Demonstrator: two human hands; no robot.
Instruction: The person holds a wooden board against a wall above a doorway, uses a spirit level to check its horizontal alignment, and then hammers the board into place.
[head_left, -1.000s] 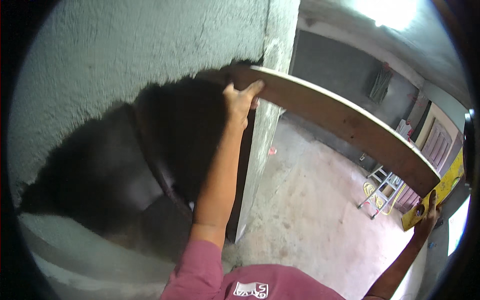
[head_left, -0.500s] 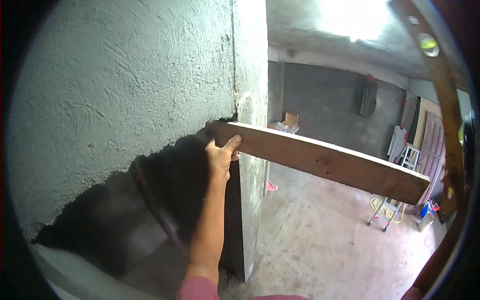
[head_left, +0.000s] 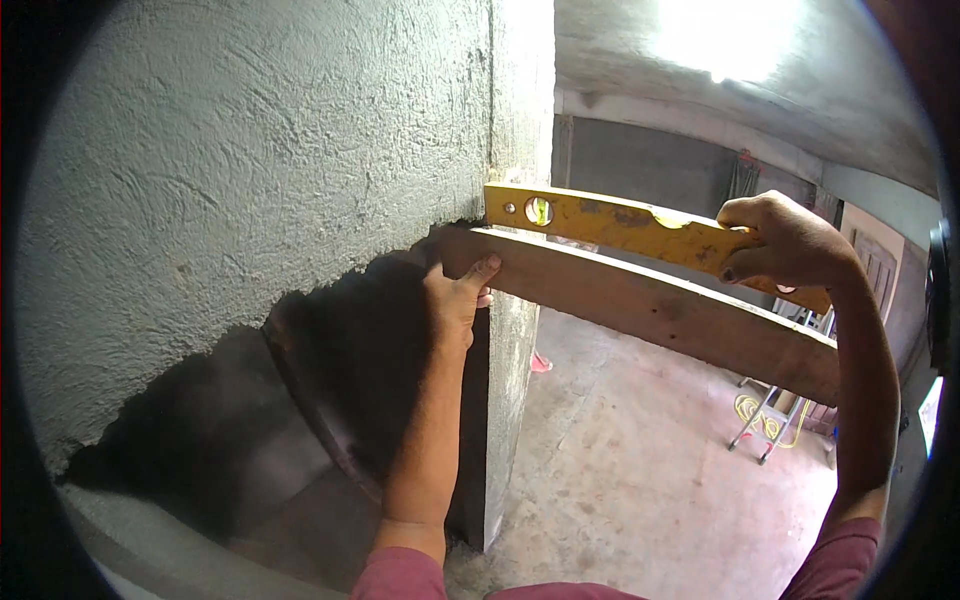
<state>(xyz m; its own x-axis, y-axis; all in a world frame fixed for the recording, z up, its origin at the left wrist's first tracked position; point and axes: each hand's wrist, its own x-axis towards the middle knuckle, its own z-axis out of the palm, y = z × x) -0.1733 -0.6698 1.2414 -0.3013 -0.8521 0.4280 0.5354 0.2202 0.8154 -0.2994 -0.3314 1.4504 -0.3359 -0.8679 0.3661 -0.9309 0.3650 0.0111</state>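
Note:
A long brown wooden board point(head_left: 640, 305) runs out to the right from the corner of the plastered wall. My left hand point(head_left: 460, 295) grips its near-left end, thumb on the front face, fingers behind the lower edge. Just above the board's upper edge is a worn yellow spirit level point(head_left: 610, 222), its left end by the wall corner. My right hand point(head_left: 785, 240) pinches the level towards its right end. Whether the level touches the board cannot be made out. My right forearm hides the board's far right end.
Rough grey plaster point(head_left: 280, 150) covers the wall at left, ending in a jagged edge above a dark area point(head_left: 240, 430). Farther off, a stepladder point(head_left: 765, 425) with a coiled yellow cord point(head_left: 752, 415) stands on the concrete floor point(head_left: 610, 470). A garment hangs on the back wall.
My right hand has brought the spirit level from upright at the far right down to lie lengthwise above the board. My left hand still grips the board, and the view has shifted slightly.

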